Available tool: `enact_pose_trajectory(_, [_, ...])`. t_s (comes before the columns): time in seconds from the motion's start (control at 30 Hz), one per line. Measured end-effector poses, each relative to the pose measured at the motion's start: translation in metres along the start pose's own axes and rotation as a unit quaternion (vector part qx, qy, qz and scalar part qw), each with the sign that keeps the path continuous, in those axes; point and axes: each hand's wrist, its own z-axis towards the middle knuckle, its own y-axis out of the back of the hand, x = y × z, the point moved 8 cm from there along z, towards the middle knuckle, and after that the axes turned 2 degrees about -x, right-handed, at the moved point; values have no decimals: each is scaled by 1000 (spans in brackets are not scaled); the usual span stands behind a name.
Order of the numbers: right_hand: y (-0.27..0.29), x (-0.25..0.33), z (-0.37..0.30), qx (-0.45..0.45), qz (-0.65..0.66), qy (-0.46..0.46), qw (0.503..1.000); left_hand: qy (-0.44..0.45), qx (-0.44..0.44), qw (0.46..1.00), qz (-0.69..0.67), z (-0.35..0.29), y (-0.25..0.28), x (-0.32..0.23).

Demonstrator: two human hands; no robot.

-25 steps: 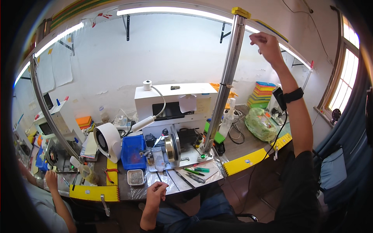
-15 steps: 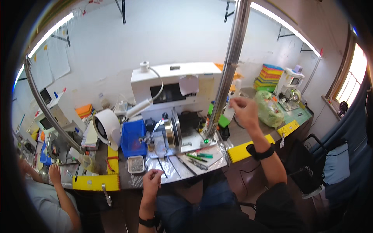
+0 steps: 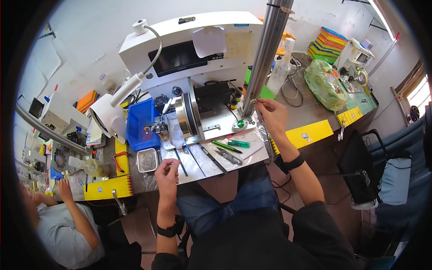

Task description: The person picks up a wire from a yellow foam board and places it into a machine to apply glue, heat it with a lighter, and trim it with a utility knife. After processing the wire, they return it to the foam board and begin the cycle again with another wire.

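My left hand (image 3: 167, 177) is closed in a pinch at the bench's front edge, beside a small white tray (image 3: 147, 160) of tiny pieces. Whatever its fingertips hold is too small to make out. My right hand (image 3: 273, 118) pinches with thumb and forefinger at the foot of the upright metal post (image 3: 266, 58); what lies between them is hidden. Between my hands is a bench machine with a round metal chuck (image 3: 183, 116) and a black motor block (image 3: 211, 97). In front of it lie a green pen (image 3: 226, 146), a green tool (image 3: 238, 143), and a dark flat file (image 3: 213, 158).
A blue bin (image 3: 140, 126) stands left of the machine, behind a white lamp (image 3: 108, 117). Yellow boards (image 3: 308, 136) line the bench edge. To the right are a green plastic bag (image 3: 323, 85) and a black chair (image 3: 344, 168). Another person (image 3: 67, 225) sits at the left.
My right hand has come down from the air to the foot of the post. My left hand stays pinched by the bench edge. The view has tilted down.
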Motion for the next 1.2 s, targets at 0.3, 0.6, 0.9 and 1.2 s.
enact_pose_trajectory(0.3, [-11, -12, -3, 19, -1, 7, 1000, -8, -25, 1000, -10, 0, 8, -2])
enact_pose_trajectory(0.6, [-45, -3, -22, 33, -42, 85, 995, -72, -122, 990, -25, 4, 33, -4])
enact_pose_trajectory(0.9, [-167, 14, -42, 386, 116, -44, 914, -239, 57, 966, 75, 55, -41, -84])
enact_pose_trajectory(1.2, [-195, 30, -49, 377, 113, -57, 918, -356, 73, 919, 150, 77, -64, -107])
